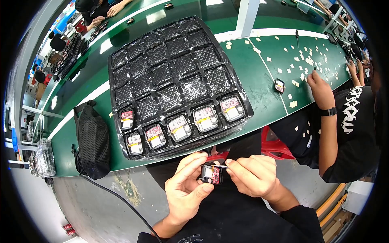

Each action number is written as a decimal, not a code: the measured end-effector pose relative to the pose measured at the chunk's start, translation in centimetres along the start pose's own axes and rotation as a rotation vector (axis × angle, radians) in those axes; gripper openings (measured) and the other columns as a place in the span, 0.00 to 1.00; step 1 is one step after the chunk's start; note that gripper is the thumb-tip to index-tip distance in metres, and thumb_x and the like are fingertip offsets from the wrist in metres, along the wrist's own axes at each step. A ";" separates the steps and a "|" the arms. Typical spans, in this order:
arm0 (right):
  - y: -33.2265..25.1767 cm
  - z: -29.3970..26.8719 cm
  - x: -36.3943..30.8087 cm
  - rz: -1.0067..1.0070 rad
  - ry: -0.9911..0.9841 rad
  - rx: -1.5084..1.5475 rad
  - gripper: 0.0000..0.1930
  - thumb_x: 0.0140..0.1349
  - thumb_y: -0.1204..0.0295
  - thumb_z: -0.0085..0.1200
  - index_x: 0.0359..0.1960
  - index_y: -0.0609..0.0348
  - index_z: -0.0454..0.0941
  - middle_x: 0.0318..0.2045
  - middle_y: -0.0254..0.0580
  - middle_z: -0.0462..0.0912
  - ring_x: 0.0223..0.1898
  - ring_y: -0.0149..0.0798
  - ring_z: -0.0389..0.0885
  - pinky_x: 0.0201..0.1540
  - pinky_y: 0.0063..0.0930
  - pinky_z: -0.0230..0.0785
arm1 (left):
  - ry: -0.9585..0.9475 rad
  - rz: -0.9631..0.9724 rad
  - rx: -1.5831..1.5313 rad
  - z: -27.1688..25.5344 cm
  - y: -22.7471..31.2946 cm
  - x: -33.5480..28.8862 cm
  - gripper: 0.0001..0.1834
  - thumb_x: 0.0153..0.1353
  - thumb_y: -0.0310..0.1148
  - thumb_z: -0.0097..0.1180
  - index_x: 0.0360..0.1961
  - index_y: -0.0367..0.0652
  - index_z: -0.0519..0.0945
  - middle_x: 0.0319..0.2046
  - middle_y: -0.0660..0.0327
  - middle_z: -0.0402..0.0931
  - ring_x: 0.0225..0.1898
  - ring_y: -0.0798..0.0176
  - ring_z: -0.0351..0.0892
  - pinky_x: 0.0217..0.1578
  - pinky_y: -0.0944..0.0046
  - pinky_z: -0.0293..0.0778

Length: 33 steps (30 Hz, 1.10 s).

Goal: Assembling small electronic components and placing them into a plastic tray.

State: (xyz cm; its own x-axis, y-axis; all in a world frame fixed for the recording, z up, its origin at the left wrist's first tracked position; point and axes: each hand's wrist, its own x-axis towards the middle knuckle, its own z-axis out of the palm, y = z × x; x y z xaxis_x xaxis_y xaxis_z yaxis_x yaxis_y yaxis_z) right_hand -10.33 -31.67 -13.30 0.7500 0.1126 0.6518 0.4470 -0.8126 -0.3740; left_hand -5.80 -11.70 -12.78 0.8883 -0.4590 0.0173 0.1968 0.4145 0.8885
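The left hand (187, 187) pinched a small gadget (211, 174) by its rim, likely the best spot; it seemed light, hard, breakable. The right hand (254, 175) gripped a thin tool (221, 166).

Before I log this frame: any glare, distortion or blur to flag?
Head view: fisheye bends straight edges toward the rim, corners go black; head view: bright glare patches on the far green surface, small highlights on the black tray; head view: small device in the left hand shows no obvious blur, finest parts too small to judge.
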 end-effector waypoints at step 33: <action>-0.3 -0.4 0.7 -0.047 -0.045 -0.040 0.16 0.46 0.76 0.71 0.39 0.62 0.87 0.26 0.34 0.80 0.18 0.31 0.72 0.20 0.25 0.60 | -0.055 -0.013 -0.007 -0.7 1.0 0.1 0.31 0.58 0.16 0.68 0.64 0.29 0.74 0.65 0.45 0.65 0.61 0.50 0.76 0.59 0.55 0.80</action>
State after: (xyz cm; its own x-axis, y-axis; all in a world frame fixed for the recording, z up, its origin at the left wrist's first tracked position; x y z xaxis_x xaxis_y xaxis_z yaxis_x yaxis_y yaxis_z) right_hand -10.12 -31.63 -12.44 0.7503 0.1758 0.6373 0.4629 -0.8279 -0.3166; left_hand -5.19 -10.73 -12.19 0.8614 -0.5070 0.0316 0.2111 0.4138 0.8856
